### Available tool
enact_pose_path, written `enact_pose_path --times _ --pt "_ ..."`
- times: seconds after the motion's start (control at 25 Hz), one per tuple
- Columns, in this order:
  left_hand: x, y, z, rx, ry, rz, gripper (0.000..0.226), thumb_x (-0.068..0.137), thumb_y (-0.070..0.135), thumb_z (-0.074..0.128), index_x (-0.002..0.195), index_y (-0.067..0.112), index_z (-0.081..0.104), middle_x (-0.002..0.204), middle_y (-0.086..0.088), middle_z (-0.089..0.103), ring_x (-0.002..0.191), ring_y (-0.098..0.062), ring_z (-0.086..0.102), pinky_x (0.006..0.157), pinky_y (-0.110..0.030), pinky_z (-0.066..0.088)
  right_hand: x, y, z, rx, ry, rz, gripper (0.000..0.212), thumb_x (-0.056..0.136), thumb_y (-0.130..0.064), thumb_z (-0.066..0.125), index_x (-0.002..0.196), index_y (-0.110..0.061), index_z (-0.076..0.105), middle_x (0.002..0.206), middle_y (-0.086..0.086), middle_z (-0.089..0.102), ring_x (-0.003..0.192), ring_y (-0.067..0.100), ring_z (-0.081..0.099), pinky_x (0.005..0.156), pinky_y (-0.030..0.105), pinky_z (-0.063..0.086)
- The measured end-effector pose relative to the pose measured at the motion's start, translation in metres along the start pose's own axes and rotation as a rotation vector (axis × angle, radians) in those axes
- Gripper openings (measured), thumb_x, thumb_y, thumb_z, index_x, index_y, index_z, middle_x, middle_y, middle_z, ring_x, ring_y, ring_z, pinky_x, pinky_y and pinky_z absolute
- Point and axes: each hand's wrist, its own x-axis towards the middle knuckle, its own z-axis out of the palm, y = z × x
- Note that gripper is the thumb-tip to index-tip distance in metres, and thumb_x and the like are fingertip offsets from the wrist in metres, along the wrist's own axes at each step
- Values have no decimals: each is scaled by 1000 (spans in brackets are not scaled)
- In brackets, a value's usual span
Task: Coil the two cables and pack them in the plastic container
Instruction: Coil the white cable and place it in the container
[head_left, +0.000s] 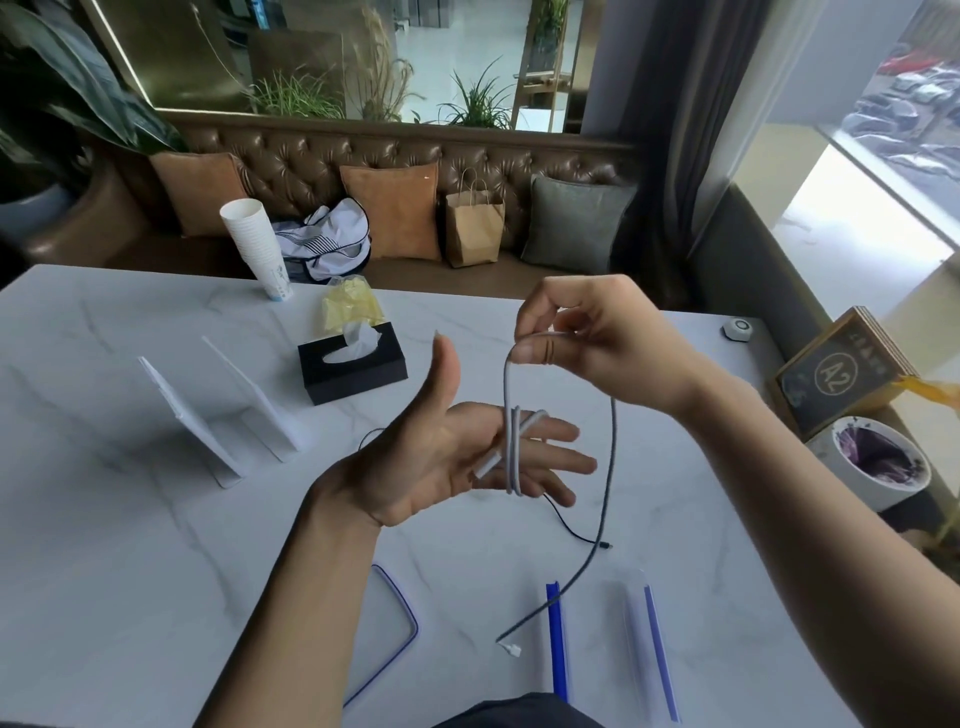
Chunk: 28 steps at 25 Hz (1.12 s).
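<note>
Container clear with blue rims at near table edge, lid beside, left hand open-palmed with grey cable looped round fingers, right hand pinching it above, thin black cable lying under, plenty bare marble around, two white stands, one tissue box farther back

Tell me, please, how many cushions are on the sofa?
3: a tan cushion at left, another tan one mid-sofa, a grey one at right. Others may be hidden.

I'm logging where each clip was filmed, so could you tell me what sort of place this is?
Probably a café or restaurant: a tufted leather bench with cushions, a table-number sign marked A2, and a stack of paper cups on the marble table.
</note>
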Motion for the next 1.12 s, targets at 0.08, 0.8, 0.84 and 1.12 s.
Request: enact_pose_path --times 0.08,0.8,0.84,1.12 --pt "0 3 5 -86 -29 81 126 60 94 31 140 -2 46 140 -22 55 117 -36 60 93 -27 46 -3 6 10 108 8 6 10 86 -16 72 81 -11 66 78 6 68 70 16 62 68 45 53" --pt "-10 1 1 -128 658 403 106 74 76 11 155 8 10 162 -6 23 147 -14 26 116 -27 22 -71 17 55 -174 -155 80 11 98 -26 57 87 -28 60 61 -14 52 57 10 47 58 19 41" --pt "-9 -1 3 -55 669 338 100 78 72 4 155 8 8 162 -5 22 148 -14 24 116 -27 21 -72 12 51 -214 -150 20 10 98 -26 56 90 -25 63 67 -15 55 61 9 50 60 23 45" --pt "-3 -26 14 164 278 33 119 66 89 4 153 10 25 156 -7 38 144 -20 35 122 -42 17 -64 -22 19 -413 -130 -240 21 95 -35 54 97 -24 71 81 -10 49 68 15 53 60 43 51"
